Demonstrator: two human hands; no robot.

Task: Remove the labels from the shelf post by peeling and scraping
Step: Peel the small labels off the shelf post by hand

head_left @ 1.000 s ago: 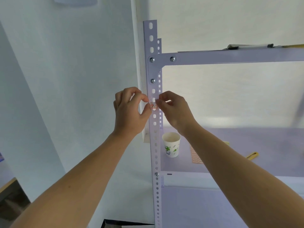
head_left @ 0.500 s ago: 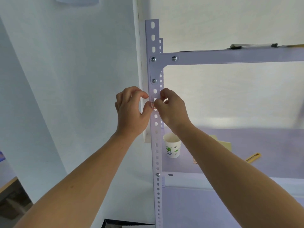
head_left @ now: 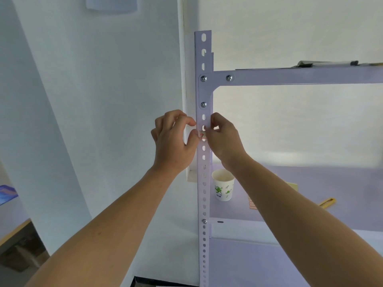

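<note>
A white perforated shelf post (head_left: pixel 203 183) runs upright through the middle of the view. A small label (head_left: pixel 202 135) with red print sticks on its front at hand height. My left hand (head_left: pixel 174 141) is at the post's left edge, fingers curled, thumb tip against the label's left end. My right hand (head_left: pixel 222 139) is at the post's right edge, fingertips pinching the label's right end. Most of the label is hidden by my fingers.
A paper cup (head_left: pixel 223 185) with green print stands on the lower shelf (head_left: pixel 310 195) behind the post. A sheet of red-printed labels (head_left: pixel 251 204) and a yellow tool (head_left: pixel 327 203) lie on that shelf. The upper shelf rail (head_left: pixel 300 76) carries flat items. Wall to the left.
Both hands have stayed at the label and closed in slightly on the post. The view has shifted a little.
</note>
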